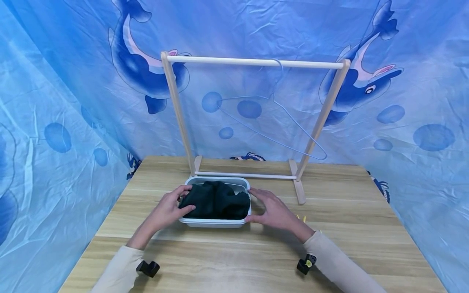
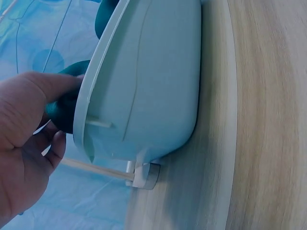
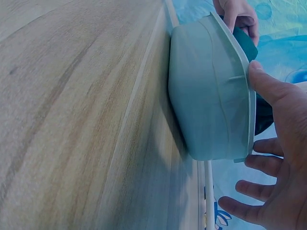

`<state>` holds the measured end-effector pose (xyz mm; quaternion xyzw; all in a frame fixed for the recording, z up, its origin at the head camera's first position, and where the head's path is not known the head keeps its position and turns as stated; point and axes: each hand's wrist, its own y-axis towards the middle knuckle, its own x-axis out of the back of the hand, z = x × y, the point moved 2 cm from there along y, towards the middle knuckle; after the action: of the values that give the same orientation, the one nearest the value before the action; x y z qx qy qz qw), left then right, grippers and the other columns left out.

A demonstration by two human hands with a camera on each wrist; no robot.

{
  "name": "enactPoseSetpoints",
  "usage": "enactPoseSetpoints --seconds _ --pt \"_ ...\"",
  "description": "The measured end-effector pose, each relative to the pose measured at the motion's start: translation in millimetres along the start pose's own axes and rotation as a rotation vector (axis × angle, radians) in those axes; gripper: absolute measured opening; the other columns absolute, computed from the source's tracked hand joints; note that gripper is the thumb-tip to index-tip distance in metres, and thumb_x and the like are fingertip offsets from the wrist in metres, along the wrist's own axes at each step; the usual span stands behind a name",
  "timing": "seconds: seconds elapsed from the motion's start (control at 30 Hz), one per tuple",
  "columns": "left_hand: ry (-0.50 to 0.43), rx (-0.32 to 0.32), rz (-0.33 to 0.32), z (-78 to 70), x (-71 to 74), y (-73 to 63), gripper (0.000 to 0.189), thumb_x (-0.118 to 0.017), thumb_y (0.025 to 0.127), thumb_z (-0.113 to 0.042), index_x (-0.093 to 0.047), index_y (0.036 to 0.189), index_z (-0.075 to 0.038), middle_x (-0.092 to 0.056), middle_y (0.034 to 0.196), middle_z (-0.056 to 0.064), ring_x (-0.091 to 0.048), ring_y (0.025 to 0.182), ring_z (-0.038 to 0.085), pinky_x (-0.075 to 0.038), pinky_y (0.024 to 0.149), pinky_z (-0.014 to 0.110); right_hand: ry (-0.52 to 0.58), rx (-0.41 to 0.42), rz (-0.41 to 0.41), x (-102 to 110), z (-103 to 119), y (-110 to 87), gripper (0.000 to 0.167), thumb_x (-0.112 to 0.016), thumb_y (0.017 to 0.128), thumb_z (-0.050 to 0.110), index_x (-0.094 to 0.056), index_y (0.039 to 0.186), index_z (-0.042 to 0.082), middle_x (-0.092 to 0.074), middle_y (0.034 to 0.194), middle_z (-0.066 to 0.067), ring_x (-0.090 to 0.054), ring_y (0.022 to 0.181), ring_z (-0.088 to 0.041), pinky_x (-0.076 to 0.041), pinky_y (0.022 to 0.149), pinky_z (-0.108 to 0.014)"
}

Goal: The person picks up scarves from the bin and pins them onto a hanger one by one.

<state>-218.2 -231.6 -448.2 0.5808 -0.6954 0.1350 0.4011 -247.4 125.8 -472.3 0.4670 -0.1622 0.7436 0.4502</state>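
Observation:
A pale plastic basin [image 1: 214, 224] stands on the table with a folded dark green cloth [image 1: 216, 201] in it. At the basin's left end my left hand [image 1: 168, 209] pinches the cloth's edge between thumb and curled fingers. The left wrist view shows the thumb on the dark fabric [image 2: 62, 108] beside the rim. My right hand [image 1: 272, 209] is at the opposite end, its fingers spread. In the right wrist view its thumb touches the basin's rim [image 3: 252, 115], while its other fingers extend past the corner. The cloth's underside is hidden.
Behind the basin stands a wooden rack [image 1: 322, 118], with a light blue wire hanger [image 1: 300, 128] on its top bar [image 1: 227, 61]. Small yellow prongs [image 1: 301, 218] show beside the right forearm. A blue dolphin-print curtain [image 1: 421, 81] surrounds the wooden table [image 1: 227, 260].

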Motion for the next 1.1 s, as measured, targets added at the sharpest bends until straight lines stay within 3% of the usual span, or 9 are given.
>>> enactPoseSetpoints --seconds 0.23,0.43,0.53,0.87,1.1 --pt "-0.009 -0.085 -0.109 -5.1 -1.5 1.2 0.049 -0.083 0.084 -0.002 -0.062 0.129 -0.003 -0.074 0.102 0.003 -0.065 0.092 0.014 -0.053 0.079 0.032 0.002 0.007 0.003 -2 -2 0.3 0.101 -0.071 0.079 0.075 -0.041 0.158 0.018 -0.044 0.159 -0.004 -0.041 0.146 -0.031 -0.035 0.116 -0.055" --pt "-0.079 -0.085 -0.245 -12.7 5.4 2.9 0.047 -0.084 0.083 -0.003 -0.066 0.127 -0.005 -0.076 0.103 0.005 -0.066 0.093 0.008 -0.049 0.079 0.024 0.004 0.004 0.008 -2 -2 0.6 0.101 -0.071 0.080 0.075 -0.042 0.158 0.018 -0.044 0.159 -0.005 -0.041 0.146 -0.031 -0.035 0.116 -0.055" --pt "-0.117 -0.078 -0.274 -14.8 8.0 4.6 0.046 -0.084 0.083 -0.004 -0.067 0.126 -0.005 -0.076 0.103 0.008 -0.065 0.093 0.005 -0.048 0.079 0.020 0.000 0.002 0.007 -1 -2 0.8 0.101 -0.071 0.080 0.075 -0.042 0.157 0.018 -0.044 0.159 -0.004 -0.041 0.145 -0.030 -0.035 0.116 -0.054" --pt "-0.107 -0.089 -0.168 -12.2 3.1 7.5 0.058 -0.082 0.084 0.002 -0.057 0.136 -0.007 -0.074 0.103 0.006 -0.063 0.095 0.015 -0.048 0.079 0.028 0.001 -0.003 0.001 1 -1 1.0 0.101 -0.072 0.079 0.074 -0.042 0.157 0.019 -0.046 0.158 -0.004 -0.042 0.145 -0.030 -0.036 0.116 -0.054" --pt "0.001 -0.146 -0.116 -16.2 0.8 10.6 0.078 -0.086 0.078 -0.001 -0.050 0.147 -0.009 -0.057 0.114 0.009 -0.054 0.104 0.023 -0.048 0.082 0.039 0.002 -0.009 0.004 0 -2 0.9 0.101 -0.072 0.079 0.074 -0.042 0.158 0.019 -0.046 0.158 -0.005 -0.042 0.145 -0.031 -0.035 0.116 -0.055"
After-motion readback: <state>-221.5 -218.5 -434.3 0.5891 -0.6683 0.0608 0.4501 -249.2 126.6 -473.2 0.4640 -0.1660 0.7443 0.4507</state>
